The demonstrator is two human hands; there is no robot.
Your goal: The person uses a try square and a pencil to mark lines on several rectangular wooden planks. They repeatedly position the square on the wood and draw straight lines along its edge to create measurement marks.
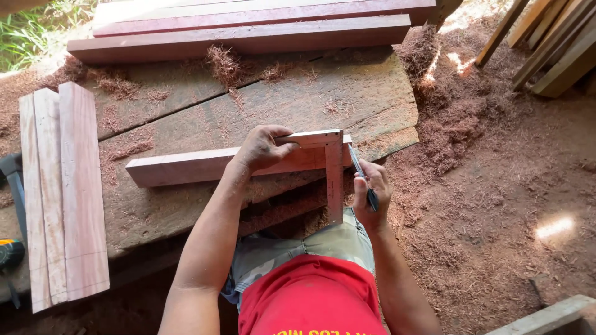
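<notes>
My left hand (262,149) presses a try square (333,170) onto the right end of a reddish wood strip (186,166) that lies across the old plank bench (261,105). The square's blade runs down over the strip's end, its stock along the far edge. My right hand (371,193) holds a dark pen (363,177) whose tip touches the strip's end beside the square's blade.
Three planed strips (65,192) lie side by side at the bench's left end. Long reddish beams (242,34) sit along the far edge. A black and yellow tool (11,251) is at the left. Sawdust covers the ground; timber (552,43) leans at upper right.
</notes>
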